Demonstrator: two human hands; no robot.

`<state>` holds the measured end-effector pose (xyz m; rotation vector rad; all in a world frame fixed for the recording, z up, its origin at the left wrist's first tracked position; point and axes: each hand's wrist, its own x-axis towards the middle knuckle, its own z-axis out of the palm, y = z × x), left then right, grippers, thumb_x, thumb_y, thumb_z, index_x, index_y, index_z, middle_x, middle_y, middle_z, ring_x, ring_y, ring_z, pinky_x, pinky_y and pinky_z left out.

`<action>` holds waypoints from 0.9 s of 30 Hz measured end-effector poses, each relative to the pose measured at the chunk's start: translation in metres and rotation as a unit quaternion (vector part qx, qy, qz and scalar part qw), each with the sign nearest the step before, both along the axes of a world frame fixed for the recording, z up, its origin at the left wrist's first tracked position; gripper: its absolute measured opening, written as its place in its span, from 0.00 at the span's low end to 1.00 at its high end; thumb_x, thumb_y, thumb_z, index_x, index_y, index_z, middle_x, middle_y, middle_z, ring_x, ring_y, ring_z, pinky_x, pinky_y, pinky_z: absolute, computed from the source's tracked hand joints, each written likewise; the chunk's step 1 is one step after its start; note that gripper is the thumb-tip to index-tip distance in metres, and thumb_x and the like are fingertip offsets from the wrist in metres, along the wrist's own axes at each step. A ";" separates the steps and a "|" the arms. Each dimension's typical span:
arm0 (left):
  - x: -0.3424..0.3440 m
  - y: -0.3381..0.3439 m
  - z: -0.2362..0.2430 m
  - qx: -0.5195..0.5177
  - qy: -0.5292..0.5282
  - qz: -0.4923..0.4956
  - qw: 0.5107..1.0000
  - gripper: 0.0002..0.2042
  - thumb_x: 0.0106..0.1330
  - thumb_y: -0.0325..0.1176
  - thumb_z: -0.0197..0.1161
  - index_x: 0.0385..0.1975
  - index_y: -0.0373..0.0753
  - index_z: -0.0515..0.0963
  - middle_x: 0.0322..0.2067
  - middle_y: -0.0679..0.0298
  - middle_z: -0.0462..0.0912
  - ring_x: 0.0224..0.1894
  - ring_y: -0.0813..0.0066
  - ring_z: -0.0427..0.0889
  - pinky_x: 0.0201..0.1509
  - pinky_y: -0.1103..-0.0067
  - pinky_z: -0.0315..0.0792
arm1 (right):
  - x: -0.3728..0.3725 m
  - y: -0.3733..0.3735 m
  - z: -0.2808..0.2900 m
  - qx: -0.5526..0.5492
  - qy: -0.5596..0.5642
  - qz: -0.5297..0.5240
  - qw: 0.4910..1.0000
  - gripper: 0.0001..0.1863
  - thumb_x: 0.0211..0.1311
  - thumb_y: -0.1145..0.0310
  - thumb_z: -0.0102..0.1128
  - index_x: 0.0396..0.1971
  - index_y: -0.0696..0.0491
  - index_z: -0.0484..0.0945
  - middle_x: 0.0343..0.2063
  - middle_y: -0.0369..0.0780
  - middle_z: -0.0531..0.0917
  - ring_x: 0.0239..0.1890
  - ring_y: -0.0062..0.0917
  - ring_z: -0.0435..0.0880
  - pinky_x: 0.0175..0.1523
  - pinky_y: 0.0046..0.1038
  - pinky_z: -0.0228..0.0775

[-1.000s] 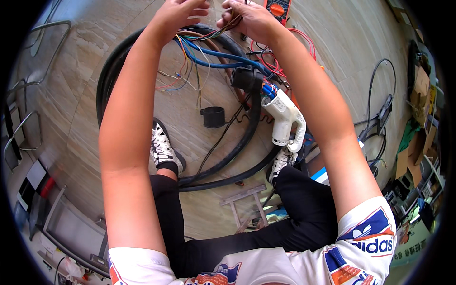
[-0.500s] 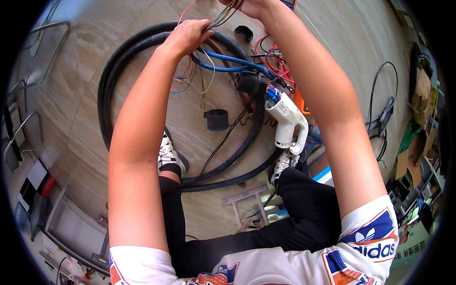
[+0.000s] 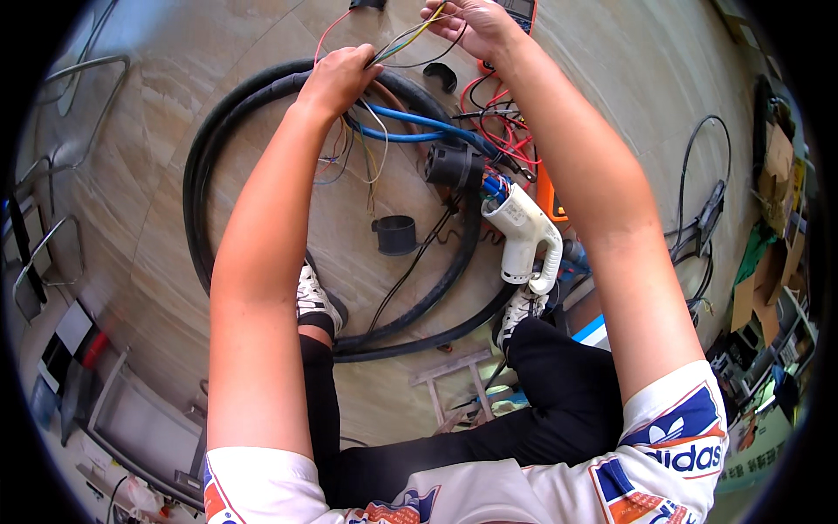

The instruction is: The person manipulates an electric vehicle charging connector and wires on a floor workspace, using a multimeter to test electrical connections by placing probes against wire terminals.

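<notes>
My left hand (image 3: 339, 79) is closed around a bunch of thin coloured wires (image 3: 403, 41) at the top of the head view. To its right, my right hand (image 3: 476, 28) pinches the yellow-green and other wires near their far ends, its fingers partly curled. Below them, thick blue cables (image 3: 403, 137) lead to a black round connector (image 3: 452, 166). Bundled wires run from it into a white pistol-shaped charging-plug housing (image 3: 524, 231) lying by my right foot. More loose thin wires (image 3: 374, 166) hang beneath my left hand.
A thick black cable (image 3: 197, 166) lies coiled on the tiled floor, around a black ring (image 3: 395, 236). Red test leads (image 3: 515, 144) and a multimeter (image 3: 522, 10) are beyond my right forearm. A small wooden stool (image 3: 452, 374) sits between my legs; cardboard (image 3: 758, 301) lies far right.
My hands have drawn a little apart, with more wire showing between them. The view has shifted slightly, bringing my right hand's fingers and a black piece at the top edge into sight.
</notes>
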<state>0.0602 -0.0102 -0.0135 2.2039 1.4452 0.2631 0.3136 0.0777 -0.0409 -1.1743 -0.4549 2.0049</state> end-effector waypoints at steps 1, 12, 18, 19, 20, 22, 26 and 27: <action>-0.002 0.000 0.002 -0.013 -0.011 0.007 1.000 0.12 0.69 0.39 0.64 0.38 0.35 0.76 0.36 0.49 0.84 0.44 0.46 0.82 0.47 0.59 0.74 | -0.002 -0.001 0.002 -0.007 0.004 0.007 1.000 0.10 0.72 0.60 0.62 0.37 0.51 0.79 0.30 0.37 0.84 0.34 0.27 0.86 0.41 0.30 0.82; 0.020 -0.004 0.002 -0.006 0.029 0.004 1.000 0.12 0.68 0.40 0.65 0.39 0.38 0.78 0.39 0.53 0.84 0.48 0.48 0.82 0.51 0.58 0.76 | 0.006 -0.032 0.011 0.067 -0.099 -0.012 0.993 0.28 0.65 0.49 0.67 0.55 0.53 0.72 0.40 0.42 0.82 0.44 0.29 0.84 0.50 0.33 0.77; 0.029 0.014 -0.006 0.047 -0.052 0.015 0.997 0.12 0.68 0.35 0.65 0.42 0.34 0.75 0.39 0.45 0.84 0.46 0.43 0.82 0.49 0.58 0.75 | 0.022 -0.101 0.034 0.299 -0.394 0.181 0.850 0.51 0.57 0.33 0.67 0.63 0.66 0.69 0.55 0.52 0.81 0.57 0.35 0.82 0.63 0.33 0.72; 0.029 0.019 -0.005 0.049 -0.059 0.015 0.997 0.11 0.67 0.34 0.65 0.42 0.35 0.75 0.39 0.45 0.85 0.45 0.43 0.83 0.48 0.58 0.76 | 0.022 -0.109 0.038 0.344 -0.445 0.242 0.790 0.53 0.55 0.33 0.69 0.65 0.65 0.67 0.60 0.54 0.77 0.61 0.37 0.79 0.65 0.34 0.70; 0.027 0.026 -0.003 0.052 -0.065 0.016 0.996 0.11 0.67 0.34 0.65 0.42 0.36 0.75 0.38 0.46 0.85 0.45 0.43 0.83 0.48 0.58 0.76 | 0.018 -0.113 0.040 0.385 -0.490 0.301 0.722 0.55 0.53 0.33 0.70 0.67 0.65 0.65 0.65 0.56 0.73 0.65 0.40 0.77 0.67 0.36 0.69; 0.036 0.035 0.006 0.045 -0.075 0.014 0.996 0.10 0.68 0.34 0.65 0.43 0.38 0.76 0.38 0.47 0.86 0.44 0.42 0.83 0.47 0.58 0.76 | 0.015 -0.114 0.013 0.409 -0.538 0.250 0.693 0.38 0.63 0.49 0.67 0.64 0.59 0.70 0.60 0.54 0.76 0.63 0.46 0.76 0.68 0.39 0.68; 0.050 0.038 0.021 0.029 -0.087 0.035 0.995 0.09 0.70 0.39 0.66 0.42 0.42 0.79 0.27 0.57 0.84 0.32 0.56 0.84 0.37 0.65 0.75 | -0.007 -0.102 0.002 0.361 -0.609 0.279 0.649 0.19 0.61 0.63 0.63 0.49 0.57 0.77 0.50 0.53 0.79 0.56 0.48 0.80 0.60 0.44 0.75; 0.053 0.038 0.026 0.009 -0.108 0.039 0.993 0.11 0.70 0.41 0.66 0.40 0.41 0.79 0.25 0.60 0.83 0.28 0.62 0.82 0.33 0.69 0.74 | -0.010 -0.098 -0.001 0.348 -0.621 0.293 0.638 0.17 0.61 0.64 0.63 0.46 0.57 0.78 0.49 0.53 0.79 0.56 0.48 0.80 0.59 0.44 0.75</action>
